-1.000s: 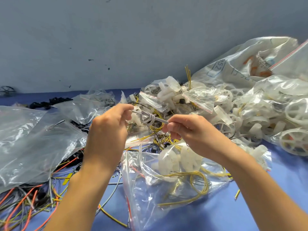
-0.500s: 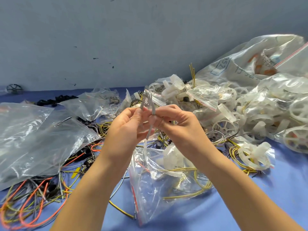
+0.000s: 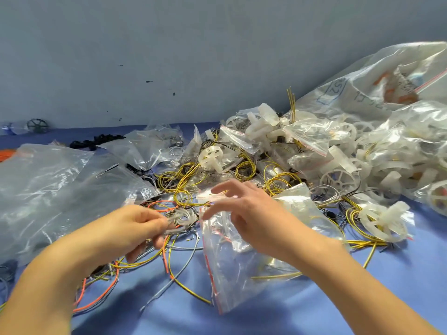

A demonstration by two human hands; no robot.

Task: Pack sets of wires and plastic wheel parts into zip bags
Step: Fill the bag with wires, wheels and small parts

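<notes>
Grey-white wire coil [image 3: 182, 217] pinched in left hand [image 3: 125, 228] grip, level with zip bag [image 3: 227, 281] mouth for insertion. Right hand [image 3: 251, 213] spread wide, holding nothing visible, probably parting the lip.

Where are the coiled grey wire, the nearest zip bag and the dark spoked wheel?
coiled grey wire [image 3: 182, 216]: head view, middle of the coil.
nearest zip bag [image 3: 242, 274]: head view, clear front wall.
dark spoked wheel [image 3: 36, 125]: head view, its hub.
</notes>
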